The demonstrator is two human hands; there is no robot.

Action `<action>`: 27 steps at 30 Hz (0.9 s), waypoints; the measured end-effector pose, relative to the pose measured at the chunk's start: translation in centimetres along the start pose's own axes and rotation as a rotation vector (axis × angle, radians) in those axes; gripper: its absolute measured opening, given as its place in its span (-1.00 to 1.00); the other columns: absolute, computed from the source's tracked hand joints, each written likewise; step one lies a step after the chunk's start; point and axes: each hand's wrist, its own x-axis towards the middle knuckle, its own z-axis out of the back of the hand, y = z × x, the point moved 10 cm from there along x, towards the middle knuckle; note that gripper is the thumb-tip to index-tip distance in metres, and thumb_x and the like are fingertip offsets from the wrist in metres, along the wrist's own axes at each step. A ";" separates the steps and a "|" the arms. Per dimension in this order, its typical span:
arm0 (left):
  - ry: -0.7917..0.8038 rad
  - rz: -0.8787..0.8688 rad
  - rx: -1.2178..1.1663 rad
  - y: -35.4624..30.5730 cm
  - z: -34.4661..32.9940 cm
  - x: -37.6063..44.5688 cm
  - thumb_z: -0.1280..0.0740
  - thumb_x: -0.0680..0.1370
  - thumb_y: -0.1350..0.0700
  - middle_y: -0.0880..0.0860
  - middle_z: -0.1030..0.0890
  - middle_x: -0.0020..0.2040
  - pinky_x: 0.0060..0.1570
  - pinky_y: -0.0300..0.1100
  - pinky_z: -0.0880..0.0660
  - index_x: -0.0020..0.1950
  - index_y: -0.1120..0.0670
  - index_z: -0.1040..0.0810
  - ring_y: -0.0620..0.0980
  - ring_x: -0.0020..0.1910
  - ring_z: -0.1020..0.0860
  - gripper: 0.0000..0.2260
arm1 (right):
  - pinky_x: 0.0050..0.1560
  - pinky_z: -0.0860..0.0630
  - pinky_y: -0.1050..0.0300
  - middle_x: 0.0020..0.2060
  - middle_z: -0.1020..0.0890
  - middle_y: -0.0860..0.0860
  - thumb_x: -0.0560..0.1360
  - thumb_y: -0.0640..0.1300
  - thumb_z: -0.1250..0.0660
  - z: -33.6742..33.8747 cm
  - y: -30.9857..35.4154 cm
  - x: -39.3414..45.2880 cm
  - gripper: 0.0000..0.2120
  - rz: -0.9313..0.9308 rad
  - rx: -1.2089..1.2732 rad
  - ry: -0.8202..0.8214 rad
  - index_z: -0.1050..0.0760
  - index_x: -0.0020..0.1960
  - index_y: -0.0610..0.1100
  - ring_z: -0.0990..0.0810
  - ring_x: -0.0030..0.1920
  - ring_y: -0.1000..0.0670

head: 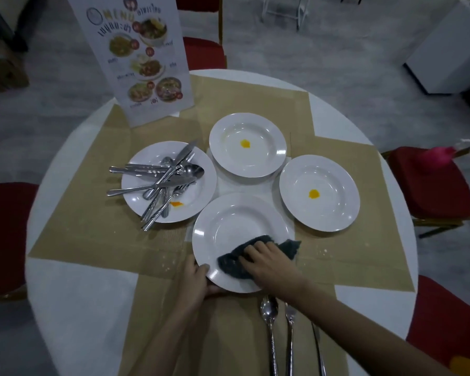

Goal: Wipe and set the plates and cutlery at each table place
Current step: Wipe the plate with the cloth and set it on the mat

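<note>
Several white plates sit on a round table. The nearest plate (228,226) is gripped at its near-left rim by my left hand (194,278). My right hand (269,263) presses a dark grey cloth (234,260) onto that plate's near side. The far plate (247,145) and the right plate (319,192) each carry a yellow spot. The left plate (168,181) holds a pile of cutlery (160,180) and an orange smear. A spoon (269,321), a fork (290,329) and a knife (316,346) lie side by side on the placemat below my right arm.
A tall standing menu card (144,58) rises at the table's far left. Tan placemats (92,234) cover the white table (79,294). Red chairs (429,185) stand around the table. A white cabinet (451,50) is at the far right.
</note>
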 end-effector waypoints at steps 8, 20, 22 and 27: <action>0.066 -0.159 -0.012 -2.8 -1.1 -3.7 -0.14 0.60 0.33 0.10 -0.55 0.06 -0.22 0.07 -0.64 0.13 0.00 -0.46 0.06 -0.01 -0.56 -0.73 | -0.26 -0.52 -0.04 -0.19 -0.57 -0.13 0.18 -0.28 -0.51 2.8 -5.8 -5.3 -0.62 -0.404 -0.017 -0.041 -0.62 -0.01 -0.21 -0.54 -0.23 -0.14; -0.009 -0.140 0.020 -0.9 2.0 -5.7 -0.18 0.63 0.20 0.10 -0.62 0.11 -0.08 0.00 -0.60 0.22 0.02 -0.48 0.10 0.07 -0.61 -0.80 | 0.01 -0.55 0.01 0.11 -0.57 -0.08 0.41 -0.18 -0.41 3.2 4.2 -3.1 -0.55 -0.104 0.299 -0.093 -0.50 0.29 -0.13 -0.55 0.02 -0.10; -0.032 -0.169 0.021 -0.3 3.6 -6.2 -0.19 0.63 0.15 0.08 -0.63 0.13 0.00 0.00 -0.57 0.25 -0.01 -0.50 0.10 0.11 -0.60 -0.77 | -0.08 -0.55 0.04 0.03 -0.57 -0.04 0.44 -0.16 -0.33 4.1 5.2 -4.3 -0.65 0.027 0.185 -0.121 -0.53 0.23 -0.12 -0.54 -0.05 -0.06; -0.030 -0.162 -0.016 0.6 5.1 -8.7 -0.17 0.65 0.13 -0.03 -0.63 0.16 0.19 0.05 -0.51 0.27 -0.07 -0.49 -0.02 0.15 -0.58 -0.75 | -0.03 -0.52 -0.03 0.01 -0.57 -0.10 0.40 -0.18 -0.38 5.3 -1.5 -4.9 -0.69 -0.222 0.014 -0.135 -0.57 0.14 -0.12 -0.52 -0.03 -0.13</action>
